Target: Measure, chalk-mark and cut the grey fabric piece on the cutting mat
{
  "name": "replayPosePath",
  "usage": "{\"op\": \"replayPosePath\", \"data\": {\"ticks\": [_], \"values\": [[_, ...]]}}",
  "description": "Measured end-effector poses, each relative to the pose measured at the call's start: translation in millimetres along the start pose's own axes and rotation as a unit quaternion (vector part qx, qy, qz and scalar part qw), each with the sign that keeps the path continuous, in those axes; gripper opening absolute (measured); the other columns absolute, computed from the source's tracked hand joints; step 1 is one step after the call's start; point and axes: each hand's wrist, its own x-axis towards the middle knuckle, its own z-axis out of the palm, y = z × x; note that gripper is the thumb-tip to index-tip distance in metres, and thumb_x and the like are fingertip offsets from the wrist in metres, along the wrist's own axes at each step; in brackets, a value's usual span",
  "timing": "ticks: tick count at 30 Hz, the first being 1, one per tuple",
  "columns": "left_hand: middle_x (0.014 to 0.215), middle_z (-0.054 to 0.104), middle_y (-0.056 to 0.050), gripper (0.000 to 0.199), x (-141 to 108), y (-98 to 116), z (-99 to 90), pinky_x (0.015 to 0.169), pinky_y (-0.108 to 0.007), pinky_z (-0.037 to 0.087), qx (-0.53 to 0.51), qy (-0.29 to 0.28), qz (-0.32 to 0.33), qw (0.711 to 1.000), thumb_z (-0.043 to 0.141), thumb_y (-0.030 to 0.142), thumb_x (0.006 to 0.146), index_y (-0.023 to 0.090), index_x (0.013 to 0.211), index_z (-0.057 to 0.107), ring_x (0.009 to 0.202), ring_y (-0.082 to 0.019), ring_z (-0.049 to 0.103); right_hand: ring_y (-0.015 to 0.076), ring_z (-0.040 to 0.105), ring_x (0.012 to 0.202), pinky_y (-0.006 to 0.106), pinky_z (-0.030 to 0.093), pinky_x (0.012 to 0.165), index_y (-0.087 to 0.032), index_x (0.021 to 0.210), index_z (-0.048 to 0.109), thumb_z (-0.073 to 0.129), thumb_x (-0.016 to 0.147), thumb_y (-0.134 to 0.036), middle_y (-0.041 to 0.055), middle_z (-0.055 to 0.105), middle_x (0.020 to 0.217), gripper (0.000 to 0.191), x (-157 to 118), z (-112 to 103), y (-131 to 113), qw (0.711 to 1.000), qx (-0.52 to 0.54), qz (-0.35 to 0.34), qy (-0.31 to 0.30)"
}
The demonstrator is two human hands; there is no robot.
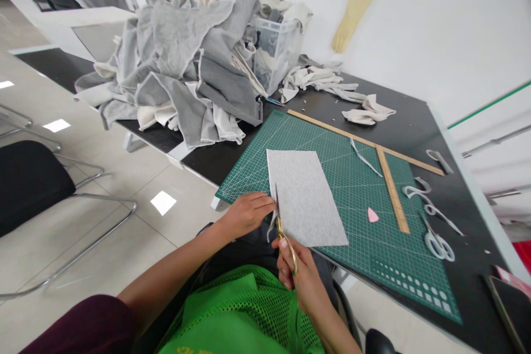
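right hand (296,263) grips gold scissors (280,227) pointing near twelve o'clock; left hand (249,213), pinching grey cloth's (305,196) edge, should hold it taut.

A gridded mat (352,193), gold scissors (280,228) and grey fabric (178,38) (heaped high) mark this as a textile workroom.
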Motion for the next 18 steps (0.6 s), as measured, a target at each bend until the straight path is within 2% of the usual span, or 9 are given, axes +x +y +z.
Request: {"op": "replayPosePath", "data": {"ticks": [14, 18], "values": [[0.108, 0.073, -0.009, 0.024, 2.7, 1.4, -2.8, 0.096, -0.035, 0.059, -0.007, 0.005, -0.003, 1.000, 0.046, 0.011, 0.100, 0.015, 0.109, 0.068, 0.104, -0.019, 0.067, 0.0032, 0.032, 0.039, 0.019, 0.020, 0.039, -0.017, 0.080, 0.057, 0.063, 0.089, -0.069, -0.0086, 0.042, 0.056, 0.053, -4.1, 6.8, -3.8, 1.000, 0.002, 0.007, 0.010], [0.109, 0.073, -0.010, 0.024, 1.3, 0.0, -0.8, 0.096, -0.035, 0.058, 0.004, 0.008, 0.007, 1.000, 0.047, 0.010, 0.099, 0.014, 0.110, 0.068, 0.106, -0.020, 0.067, 0.0042, 0.031, 0.038, 0.019, 0.020, 0.039, -0.015, 0.096, 0.062, 0.070, 0.083, -0.069, -0.0099, 0.043, 0.053, 0.056, -5.1, 6.4, -6.0, 0.998, 0.052, 0.032, 0.035]]}}
